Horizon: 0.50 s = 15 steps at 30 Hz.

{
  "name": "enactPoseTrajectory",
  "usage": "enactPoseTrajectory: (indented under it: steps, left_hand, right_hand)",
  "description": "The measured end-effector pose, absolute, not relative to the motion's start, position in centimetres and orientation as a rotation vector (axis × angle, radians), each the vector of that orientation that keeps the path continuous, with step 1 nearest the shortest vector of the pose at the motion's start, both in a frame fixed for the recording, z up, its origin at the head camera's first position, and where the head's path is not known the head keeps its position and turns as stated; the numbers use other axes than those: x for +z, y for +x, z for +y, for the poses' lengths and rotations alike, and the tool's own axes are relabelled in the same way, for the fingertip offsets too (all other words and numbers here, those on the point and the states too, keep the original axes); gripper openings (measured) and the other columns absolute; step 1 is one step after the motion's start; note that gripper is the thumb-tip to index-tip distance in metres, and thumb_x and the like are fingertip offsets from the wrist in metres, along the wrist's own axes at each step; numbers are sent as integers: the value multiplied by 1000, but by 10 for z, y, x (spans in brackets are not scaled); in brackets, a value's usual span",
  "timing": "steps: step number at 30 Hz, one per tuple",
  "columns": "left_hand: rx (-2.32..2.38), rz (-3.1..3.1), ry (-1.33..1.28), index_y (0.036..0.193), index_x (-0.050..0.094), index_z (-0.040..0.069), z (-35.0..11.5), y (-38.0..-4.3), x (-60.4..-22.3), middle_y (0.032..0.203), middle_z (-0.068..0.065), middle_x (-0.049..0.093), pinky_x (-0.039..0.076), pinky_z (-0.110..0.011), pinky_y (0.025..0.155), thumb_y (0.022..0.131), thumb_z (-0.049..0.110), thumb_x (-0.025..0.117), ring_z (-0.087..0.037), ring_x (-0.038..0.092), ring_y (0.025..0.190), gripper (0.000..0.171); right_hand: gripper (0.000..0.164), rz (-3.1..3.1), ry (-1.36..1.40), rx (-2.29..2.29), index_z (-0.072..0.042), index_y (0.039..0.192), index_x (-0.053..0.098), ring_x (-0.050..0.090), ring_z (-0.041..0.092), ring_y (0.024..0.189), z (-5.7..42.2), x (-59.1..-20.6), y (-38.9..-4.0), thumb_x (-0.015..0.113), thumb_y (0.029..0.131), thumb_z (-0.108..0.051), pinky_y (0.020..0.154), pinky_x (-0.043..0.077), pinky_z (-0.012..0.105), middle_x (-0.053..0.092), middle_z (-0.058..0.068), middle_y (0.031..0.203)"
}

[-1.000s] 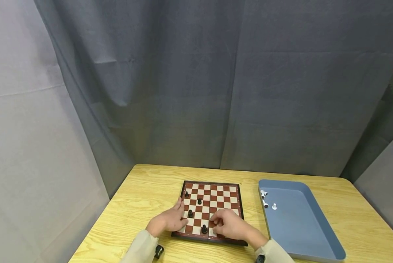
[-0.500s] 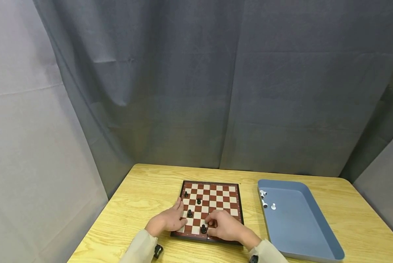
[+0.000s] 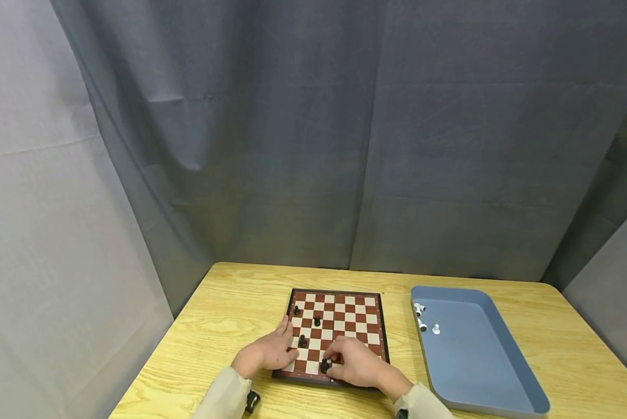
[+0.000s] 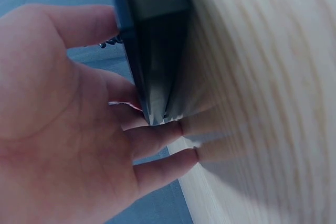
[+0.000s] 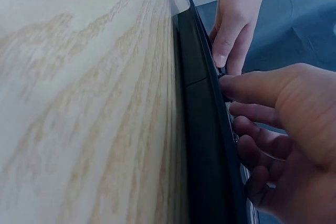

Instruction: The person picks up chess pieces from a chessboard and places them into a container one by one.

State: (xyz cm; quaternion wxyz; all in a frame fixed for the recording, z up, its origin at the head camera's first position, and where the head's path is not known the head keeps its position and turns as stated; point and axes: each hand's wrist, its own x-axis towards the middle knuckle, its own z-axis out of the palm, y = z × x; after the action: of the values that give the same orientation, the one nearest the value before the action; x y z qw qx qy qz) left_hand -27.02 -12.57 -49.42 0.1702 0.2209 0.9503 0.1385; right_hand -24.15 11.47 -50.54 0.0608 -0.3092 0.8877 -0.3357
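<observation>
A red-and-white chessboard point(image 3: 360, 309) with a dark frame lies on the table. My left hand point(image 3: 267, 351) rests at its near left corner, fingers extended along the side and thumb over the top; the left wrist view shows the board's dark side point(image 4: 157, 40) against the fingers. With thumb and forefinger my right hand point(image 3: 361, 364) pinches a black chess piece point(image 3: 324, 366) standing near the front edge; the fingers partly cover it. In the right wrist view the fingertips point(image 5: 231, 83) meet just above the board. Three other black pieces stand on the left half, one of them point(image 3: 303, 341) beside my left thumb.
Right of the board is a blue-grey tray point(image 3: 481, 361). White chess pieces lie along its left wall, and one white piece point(image 3: 436, 329) stands apart from them. A wooden table point(image 3: 245, 291) carries everything, with a grey curtain point(image 3: 292, 145) behind.
My right hand has moved left across the board to the black piece near the front edge, and its thumb and forefinger have closed on it. My left hand has stayed in place.
</observation>
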Motion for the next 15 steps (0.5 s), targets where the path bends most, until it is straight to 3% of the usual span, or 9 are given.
enactPoseTrajectory:
  steps: [15]
  left_hand:
    - [377,2705,613,148,16,-6,-126,-271,-494,156,-20,2,31,-45,107,98,39,46,-33,24,138,73]
  right_hand:
    - [16,2676,-991,-1001,-15,95,71,53,1,74,106,-508,-241,74,82,-24,64,47,20,58,-13,86]
